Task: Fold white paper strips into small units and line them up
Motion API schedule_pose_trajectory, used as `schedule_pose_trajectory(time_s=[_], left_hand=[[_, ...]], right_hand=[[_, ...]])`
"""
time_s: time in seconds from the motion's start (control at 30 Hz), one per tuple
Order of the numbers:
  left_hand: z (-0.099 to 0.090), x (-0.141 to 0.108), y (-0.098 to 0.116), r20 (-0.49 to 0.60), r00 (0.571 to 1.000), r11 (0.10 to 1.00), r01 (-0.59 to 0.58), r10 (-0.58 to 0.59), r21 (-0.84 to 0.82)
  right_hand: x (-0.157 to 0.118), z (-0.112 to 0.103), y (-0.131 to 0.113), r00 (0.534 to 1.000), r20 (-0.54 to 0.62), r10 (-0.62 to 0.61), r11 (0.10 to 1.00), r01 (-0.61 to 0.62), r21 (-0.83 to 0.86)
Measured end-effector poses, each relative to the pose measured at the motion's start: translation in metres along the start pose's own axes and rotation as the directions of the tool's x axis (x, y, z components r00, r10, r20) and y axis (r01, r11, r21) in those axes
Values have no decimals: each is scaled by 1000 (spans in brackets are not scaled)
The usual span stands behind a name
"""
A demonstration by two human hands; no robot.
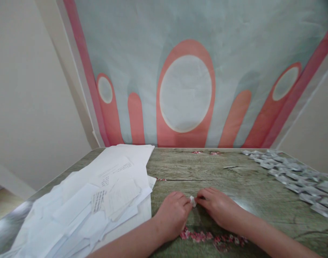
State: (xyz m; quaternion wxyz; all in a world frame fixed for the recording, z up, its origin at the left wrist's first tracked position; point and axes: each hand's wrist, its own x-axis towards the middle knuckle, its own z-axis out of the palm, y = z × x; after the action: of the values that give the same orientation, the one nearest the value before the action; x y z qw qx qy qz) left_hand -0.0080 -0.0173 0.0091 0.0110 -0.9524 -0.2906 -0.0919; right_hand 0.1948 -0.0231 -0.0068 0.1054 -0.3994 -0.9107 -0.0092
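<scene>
Near the front middle of the wood-patterned table [177, 163], a small white piece of crumpled or folded paper [192, 201] sits between my two hands. My left hand [174, 215] pinches its left side with thumb and fingers pressed together. From the right, my right hand [218, 208] grips the other side between its fingertips. Both hands rest low over the table, their fingertips almost meeting around the paper. The fingers cover part of it, so its exact shape is hard to make out.
A large heap of white paper sheets and scraps [121, 197], some printed, covers the table's left side. Several twisted paper pieces [295, 175] lie in rows at the right. Behind the table's far edge hangs a pale green sheet with orange shapes [137, 43].
</scene>
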Motion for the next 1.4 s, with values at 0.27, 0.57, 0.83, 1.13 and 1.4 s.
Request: schedule_pose_trajectory(time_s=[0.27, 0.57, 0.83, 1.13, 1.4], left_hand=[[7, 4, -11, -23, 1000, 998, -9, 8, -59], [16, 11, -25, -75, 995, 964, 45, -67, -262], [17, 13, -29, -69, 981, 883, 133, -183, -451], [17, 17, -28, -47, 928, 849, 315, -369, -424], [17, 20, -28, -38, 908, 817, 357, -418, -452]], right_hand=[[3, 18, 8, 975, -151, -164, 983, 149, -106], [3, 20, 13, 975, -150, -165, 986, 161, -42], [8, 16, 8, 977, -190, 100, 947, -34, 320], [14, 17, 4, 931, -122, 345, 748, -194, 635], [16, 15, 8, 940, -93, 327, 701, -176, 691]])
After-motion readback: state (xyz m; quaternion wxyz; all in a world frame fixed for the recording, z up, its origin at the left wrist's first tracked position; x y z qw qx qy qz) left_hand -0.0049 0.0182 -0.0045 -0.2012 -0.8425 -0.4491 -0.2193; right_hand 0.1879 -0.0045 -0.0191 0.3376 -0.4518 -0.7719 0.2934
